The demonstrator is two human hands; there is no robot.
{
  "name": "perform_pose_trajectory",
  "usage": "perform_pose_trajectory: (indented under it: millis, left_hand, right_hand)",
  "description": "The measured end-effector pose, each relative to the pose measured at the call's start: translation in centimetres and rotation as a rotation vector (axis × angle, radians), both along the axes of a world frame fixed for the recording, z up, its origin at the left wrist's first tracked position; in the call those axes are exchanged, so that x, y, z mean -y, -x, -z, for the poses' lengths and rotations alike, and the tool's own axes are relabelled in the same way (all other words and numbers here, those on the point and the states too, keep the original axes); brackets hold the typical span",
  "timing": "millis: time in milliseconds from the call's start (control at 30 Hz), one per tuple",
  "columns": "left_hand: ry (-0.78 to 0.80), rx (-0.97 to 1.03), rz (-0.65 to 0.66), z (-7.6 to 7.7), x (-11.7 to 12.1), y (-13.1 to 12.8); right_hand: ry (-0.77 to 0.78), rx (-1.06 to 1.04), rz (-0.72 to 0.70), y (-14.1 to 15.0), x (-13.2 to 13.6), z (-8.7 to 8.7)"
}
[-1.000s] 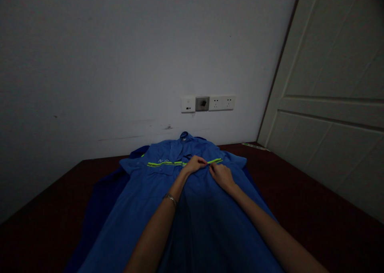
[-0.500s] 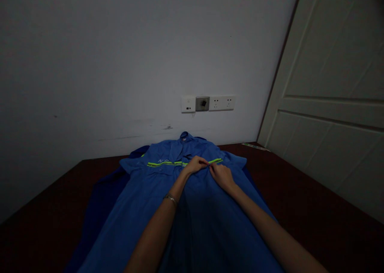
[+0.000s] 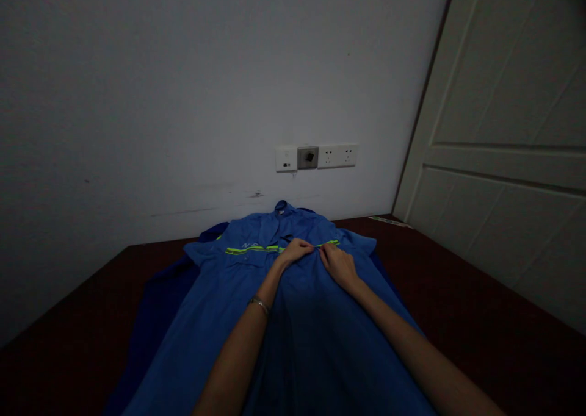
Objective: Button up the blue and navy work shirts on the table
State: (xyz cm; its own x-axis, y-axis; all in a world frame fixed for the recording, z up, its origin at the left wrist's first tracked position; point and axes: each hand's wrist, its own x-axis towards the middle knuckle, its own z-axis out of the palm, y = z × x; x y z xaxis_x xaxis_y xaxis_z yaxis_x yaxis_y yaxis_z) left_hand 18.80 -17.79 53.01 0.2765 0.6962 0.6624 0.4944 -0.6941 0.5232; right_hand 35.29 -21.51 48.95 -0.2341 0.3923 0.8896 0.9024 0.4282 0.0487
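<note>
A light blue short-sleeved garment [image 3: 215,318] with a yellow-green stripe across its chest lies spread out, collar toward the wall. My left hand [image 3: 296,251] wears a bracelet at the wrist and pinches the fabric just below the stripe, right of the front opening. Close beside it, my right hand [image 3: 337,263] pinches the same bit of cloth, the fingertips of both hands nearly meeting. What small part of the garment sits between the fingers is too dim to make out. Beneath lies a darker blue garment [image 3: 158,309], showing at the left side.
The dark red-brown surface [image 3: 462,306] bears the garments and meets a pale wall [image 3: 183,99] behind. Wall sockets [image 3: 337,156] sit above the collar. A white panelled door [image 3: 508,221] stands on the right, with a thin patterned strip [image 3: 390,221] near its base.
My hands stay at the same place on the garment. The fingertips have shifted slightly, drawing a little apart, and the view has turned a touch.
</note>
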Motion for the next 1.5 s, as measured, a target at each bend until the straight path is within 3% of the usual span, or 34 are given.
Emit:
perform_pose_trajectory:
  millis: [200,333,533,900,1500]
  left_hand:
    - [-0.048,0.249,-0.059,0.4,-0.5,-0.9]
    - [-0.044,0.314,-0.008,0.5,-0.3,-1.2]
    - [-0.034,0.359,0.042,1.0,0.1,-1.9]
    - [-0.060,0.296,0.058,1.4,1.3,-2.3]
    - [-0.027,0.236,0.115,1.4,0.8,-1.2]
  right_hand:
    - [-0.159,-0.024,-0.237,-0.4,-0.4,0.6]
    - [-0.127,-0.060,-0.337,-0.5,-1.0,1.2]
    - [-0.064,-0.183,-0.246,-0.3,-1.2,1.8]
    - [-0.174,-0.187,-0.276,-0.5,-1.4,2.0]
    - [-0.404,-0.111,-0.022,-0.2,-0.5,1.8]
